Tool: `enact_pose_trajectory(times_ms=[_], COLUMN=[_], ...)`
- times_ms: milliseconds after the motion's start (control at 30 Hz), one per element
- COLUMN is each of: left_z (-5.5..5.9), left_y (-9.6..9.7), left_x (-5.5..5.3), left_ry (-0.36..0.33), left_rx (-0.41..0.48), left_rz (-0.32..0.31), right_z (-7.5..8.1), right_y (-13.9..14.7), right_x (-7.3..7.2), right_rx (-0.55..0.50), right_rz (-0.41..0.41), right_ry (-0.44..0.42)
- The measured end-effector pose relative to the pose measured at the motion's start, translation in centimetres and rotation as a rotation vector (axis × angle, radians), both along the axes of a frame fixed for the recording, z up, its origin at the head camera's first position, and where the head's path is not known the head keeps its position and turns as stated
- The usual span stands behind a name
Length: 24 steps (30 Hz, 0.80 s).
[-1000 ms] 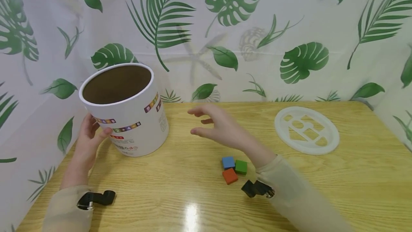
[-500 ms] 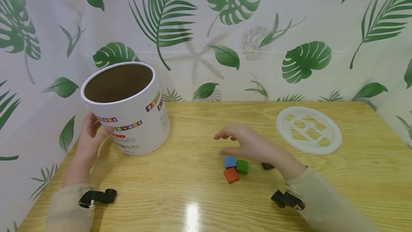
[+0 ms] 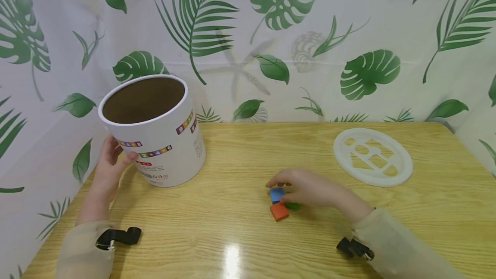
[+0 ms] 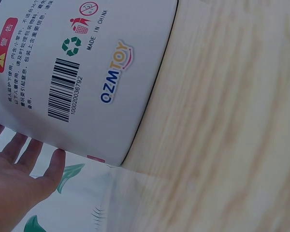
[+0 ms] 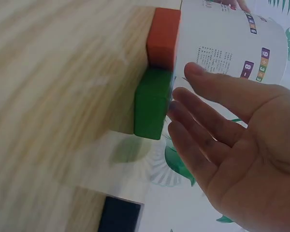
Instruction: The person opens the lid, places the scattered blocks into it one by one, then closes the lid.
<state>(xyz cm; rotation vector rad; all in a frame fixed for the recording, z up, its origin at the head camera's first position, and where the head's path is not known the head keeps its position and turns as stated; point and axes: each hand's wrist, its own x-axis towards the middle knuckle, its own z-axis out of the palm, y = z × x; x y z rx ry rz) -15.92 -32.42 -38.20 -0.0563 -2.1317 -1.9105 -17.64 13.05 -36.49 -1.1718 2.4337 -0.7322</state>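
Observation:
A white cylindrical bucket [image 3: 176, 158] with printed sums stands at the left. Its mouth faces up. My left hand [image 3: 106, 171] rests against its near left side, thumb and fingers spread along the wall; the left wrist view shows the fingertips [image 4: 59, 157] right at its surface. My right hand [image 3: 310, 187] hovers low over three small blocks, thumb and fingers apart. The blue block [image 3: 277, 194] lies under the fingers, the red block [image 3: 280, 212] in front of it. The green block [image 3: 293, 206] is partly hidden by the hand.
A translucent white oval stencil [image 3: 373, 157] with cut-out shapes lies at the right rear of the wooden table [image 3: 186, 236]. A black block [image 5: 120, 214] lies apart from the others in the right wrist view. A leaf-printed cloth [image 3: 240, 25] hangs behind the table.
My right hand has moved from beside the bucket rightward and down to the blocks, its fingers now over the blue one. My left hand has stayed on the bucket.

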Motion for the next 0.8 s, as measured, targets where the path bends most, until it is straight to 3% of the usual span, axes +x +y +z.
enact_pose_trajectory(times_ms=[233,800], left_z=[-0.08,0.12], left_y=[-0.09,0.08], left_x=[-0.05,-0.04], left_ry=[0.008,-0.019], left_rx=[0.009,-0.002], left_rz=[-0.009,0.008], right_z=[-0.57,-0.53], right_y=[-0.14,-0.93], right_x=[0.05,0.25], right_rx=[0.009,-0.012], right_rz=[0.027,0.029], right_ry=[0.081,0.152])
